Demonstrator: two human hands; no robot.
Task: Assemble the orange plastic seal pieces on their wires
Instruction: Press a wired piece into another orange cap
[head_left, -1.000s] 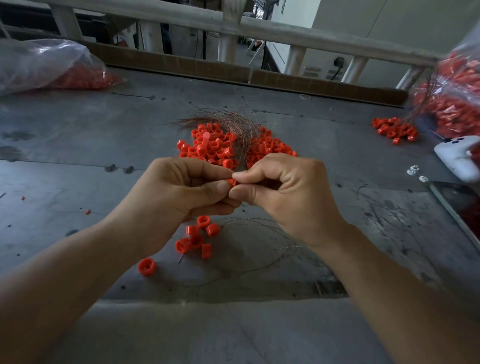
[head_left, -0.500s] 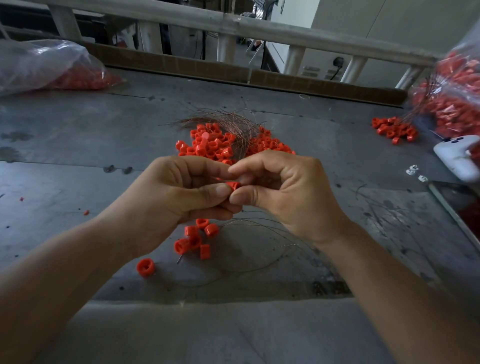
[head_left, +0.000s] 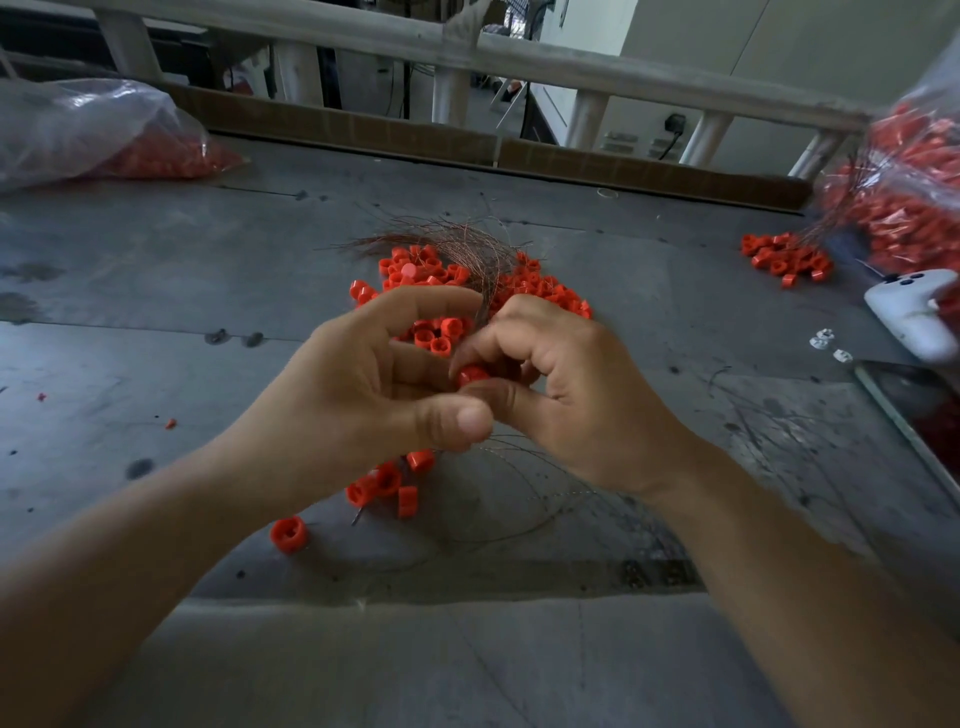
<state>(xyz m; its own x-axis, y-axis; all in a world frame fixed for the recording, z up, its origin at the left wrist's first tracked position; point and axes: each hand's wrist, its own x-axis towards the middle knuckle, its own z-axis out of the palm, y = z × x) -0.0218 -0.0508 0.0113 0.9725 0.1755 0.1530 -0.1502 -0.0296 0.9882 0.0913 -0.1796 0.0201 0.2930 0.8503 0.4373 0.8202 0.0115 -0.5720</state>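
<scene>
Over the grey table (head_left: 156, 291) my two hands meet on one orange seal piece (head_left: 471, 375). My right hand (head_left: 571, 400) pinches it between forefinger and thumb. My left hand (head_left: 363, 400) holds it from the left with thumb and middle finger, forefinger arched above it. A thin wire (head_left: 524, 457) trails out beneath my hands. Behind them lies a pile of loose orange pieces (head_left: 436, 280) under a bundle of copper wires (head_left: 457, 239). A few orange pieces (head_left: 389, 483) and a single one (head_left: 289, 534) lie below my hands.
A clear bag of orange parts (head_left: 104, 135) sits far left, another bag (head_left: 909, 176) far right with a small orange heap (head_left: 784, 254) beside it. A white device (head_left: 914, 317) lies at the right edge. A railing (head_left: 519, 57) borders the back.
My left forefinger has lifted off the seal piece and arched upward, and more of the piece now shows between my hands. Both hands stay in the same spot.
</scene>
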